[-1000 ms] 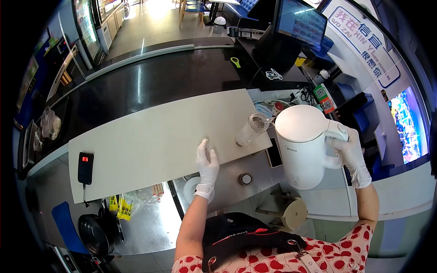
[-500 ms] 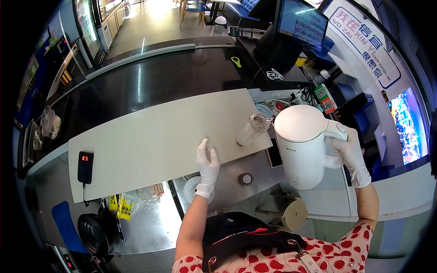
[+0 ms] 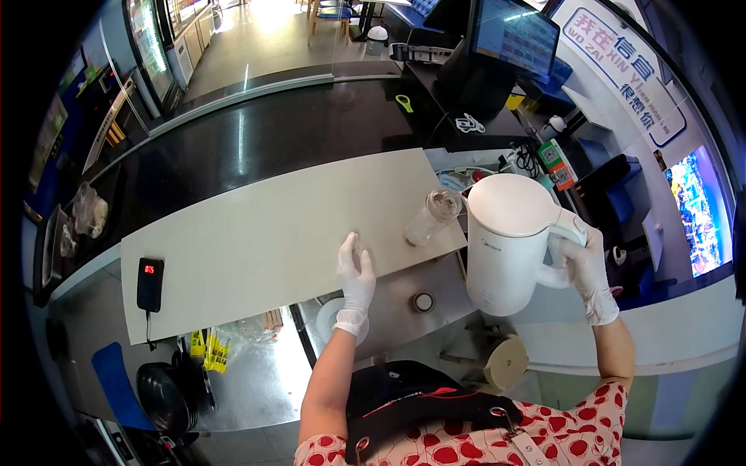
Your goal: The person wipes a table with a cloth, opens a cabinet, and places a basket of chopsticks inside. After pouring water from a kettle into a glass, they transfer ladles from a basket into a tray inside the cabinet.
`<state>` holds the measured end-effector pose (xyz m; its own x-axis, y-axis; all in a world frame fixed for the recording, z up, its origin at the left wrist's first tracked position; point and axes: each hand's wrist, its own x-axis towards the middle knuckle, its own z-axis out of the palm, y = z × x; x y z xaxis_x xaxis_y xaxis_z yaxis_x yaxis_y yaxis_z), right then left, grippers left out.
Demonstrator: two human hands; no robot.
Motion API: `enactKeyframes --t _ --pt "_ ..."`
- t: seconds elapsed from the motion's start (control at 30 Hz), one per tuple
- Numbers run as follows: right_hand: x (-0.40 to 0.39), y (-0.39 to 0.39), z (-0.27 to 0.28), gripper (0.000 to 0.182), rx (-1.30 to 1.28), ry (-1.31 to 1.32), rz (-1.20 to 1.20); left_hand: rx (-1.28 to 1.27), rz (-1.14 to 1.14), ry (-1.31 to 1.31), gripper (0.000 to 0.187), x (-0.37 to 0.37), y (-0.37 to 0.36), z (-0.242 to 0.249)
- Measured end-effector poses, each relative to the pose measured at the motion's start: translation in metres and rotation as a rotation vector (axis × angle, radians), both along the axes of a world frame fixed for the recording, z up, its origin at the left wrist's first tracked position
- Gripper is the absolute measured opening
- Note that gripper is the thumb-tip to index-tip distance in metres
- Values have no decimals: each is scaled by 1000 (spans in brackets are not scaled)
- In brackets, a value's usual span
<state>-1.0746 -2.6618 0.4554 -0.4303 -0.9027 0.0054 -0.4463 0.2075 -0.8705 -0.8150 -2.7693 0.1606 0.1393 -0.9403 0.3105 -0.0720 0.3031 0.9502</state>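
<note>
A white electric kettle point(image 3: 505, 248) is held up by its handle in my gloved right hand point(image 3: 584, 264), fingers wrapped round the grip. Its spout is close to the mouth of a clear glass bottle point(image 3: 429, 219) standing at the right end of the pale board point(image 3: 256, 233). Whether any water flows cannot be made out. My left hand point(image 3: 356, 276), also gloved, rests at the board's front edge with its fingers partly apart and nothing in them. A small round lid or cup point(image 3: 423, 301) sits on the metal counter in front of the bottle.
A black device with red digits point(image 3: 150, 285) lies on the board's left end. Black pans point(image 3: 165, 398) and yellow packets point(image 3: 210, 351) are at the lower left. Behind are a dark counter point(image 3: 311, 116) and a monitor point(image 3: 514, 37). A round stool point(image 3: 507, 363) stands below right.
The kettle and my right hand have shifted slightly left and up, bringing the spout nearer the bottle. My left hand is nearly still.
</note>
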Motion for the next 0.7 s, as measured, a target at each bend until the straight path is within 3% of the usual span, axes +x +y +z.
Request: enactKeyframes --t 0.13,0.27,0.4,0.53,0.7 --pt "-3 11 -26 47 -159 -182 -30 125 -65 157 42 11 8 8" --pt "-4 30 -54 42 -280 -289 -31 246 -127 184 43 54 56 56" --pt "18 57 -70 37 -340 -216 -83 190 -52 213 44 109 112 52" --pt "53 77 -83 46 -318 -363 -15 214 132 127 43 170 166 47" --pt "120 88 -134 39 -325 -383 -13 250 238 128 41 216 211 32"
